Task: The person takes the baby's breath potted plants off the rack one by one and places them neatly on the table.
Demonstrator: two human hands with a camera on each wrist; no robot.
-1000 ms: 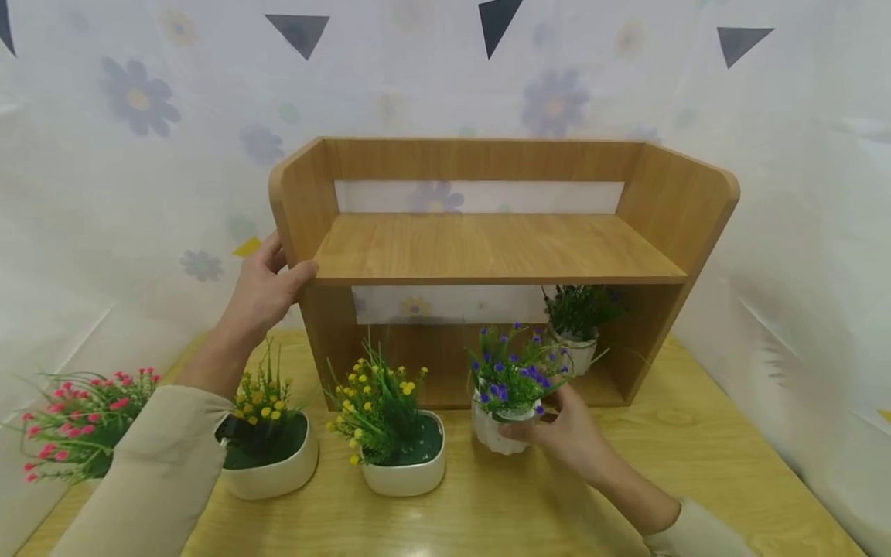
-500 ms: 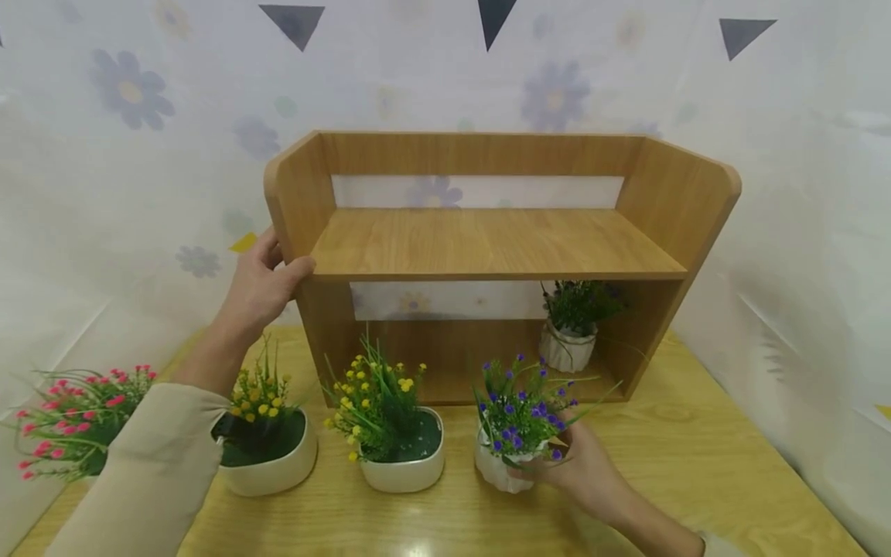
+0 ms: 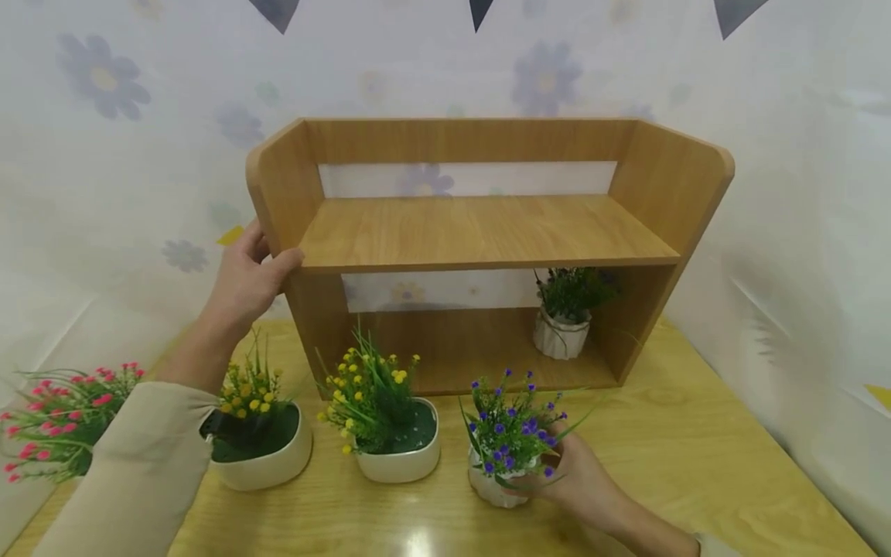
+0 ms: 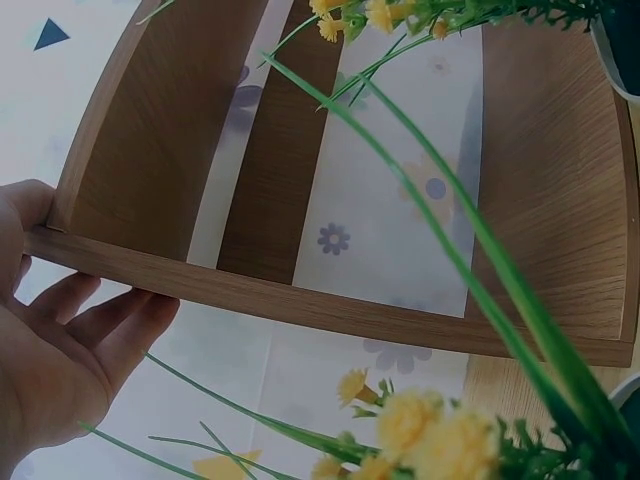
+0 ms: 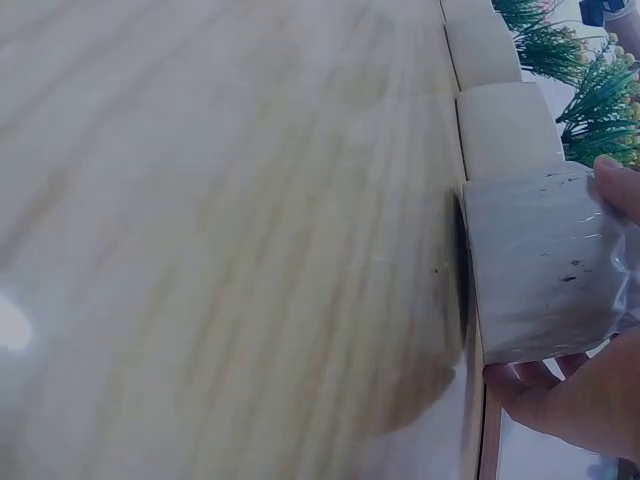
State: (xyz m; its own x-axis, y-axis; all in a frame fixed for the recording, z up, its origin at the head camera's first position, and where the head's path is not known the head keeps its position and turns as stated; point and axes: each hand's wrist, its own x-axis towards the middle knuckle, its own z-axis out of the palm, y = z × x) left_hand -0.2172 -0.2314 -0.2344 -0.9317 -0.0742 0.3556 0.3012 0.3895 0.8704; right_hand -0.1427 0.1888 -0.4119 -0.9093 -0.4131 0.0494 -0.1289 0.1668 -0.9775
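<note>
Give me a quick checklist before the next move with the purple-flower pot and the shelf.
1. Right hand grips the purple-flower pot: ok.
2. Pot sits on the table, judging by the right wrist view: ok.
3. Left hand holds the shelf by its left side panel: ok.
4. Lower compartment has room left of the white pot: ok.
5. Top board bare: ok.
6. Pot's weight: cannot tell.

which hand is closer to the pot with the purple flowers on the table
Right. The right hand holds the purple-flower pot on the table. The left hand is far off, gripping the wooden shelf at its left side panel.
</note>
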